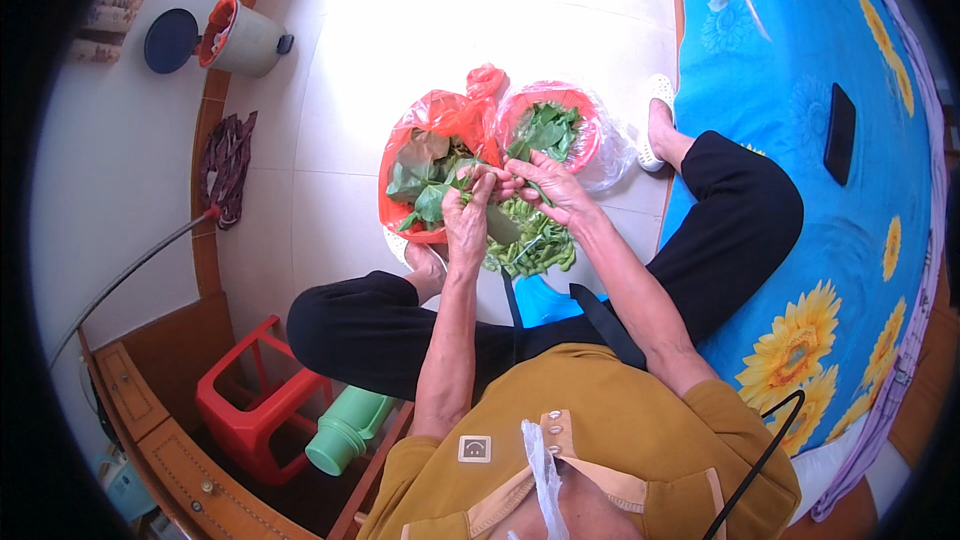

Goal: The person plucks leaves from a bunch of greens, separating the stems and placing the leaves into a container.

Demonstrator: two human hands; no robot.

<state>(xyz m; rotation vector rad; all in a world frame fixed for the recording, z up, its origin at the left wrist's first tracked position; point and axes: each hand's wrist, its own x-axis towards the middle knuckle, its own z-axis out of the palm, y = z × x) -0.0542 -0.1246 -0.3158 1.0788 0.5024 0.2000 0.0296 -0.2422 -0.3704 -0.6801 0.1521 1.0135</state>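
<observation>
Over the floor between my knees, both hands are close together, fingertips nearly touching. My left hand (468, 210) is closed on a leafy green stem (432, 202), its leaves hanging over the edge of a red plastic bag (392, 202). My right hand (556, 192) pinches a green leaf and stalk (522, 148). Leafy greens (415, 162) fill the red bag. Just beyond my right hand, a red basin (508, 112) lined with clear plastic holds picked leaves (552, 130). Below my hands lies a pile of small green pieces (535, 248), perhaps pods or cut stalks.
On my right is a bed with a blue sunflower cover (745, 240) and a black phone (840, 135). A lidded bin (250, 43) stands far left. Near left are a red stool (235, 410), a green flask (345, 432) and a wooden cabinet (190, 460).
</observation>
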